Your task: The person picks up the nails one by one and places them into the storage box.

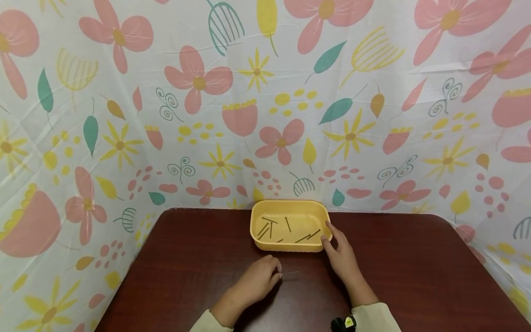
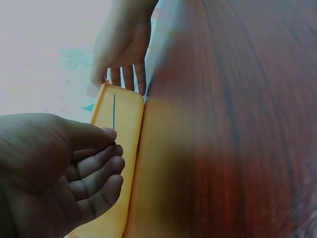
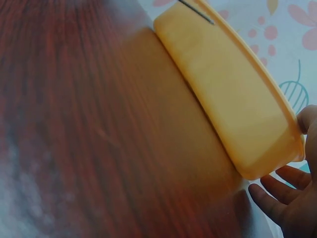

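Below the front edge of a yellow plastic tray, my left hand pinches a thin nail between thumb and index finger. The nail sticks out past the fingertips, and in the left wrist view the other fingers of that hand are loosely bent. My right hand holds the tray by its right end. Seen from the right wrist, the thumb lies on the rim while the fingers are at the outer corner. Several dark nails lie scattered inside the tray.
The tray stands at the back edge of a dark red-brown wooden table. Behind and to both sides hangs a white cloth with a flower print. A small black device is at the right sleeve.
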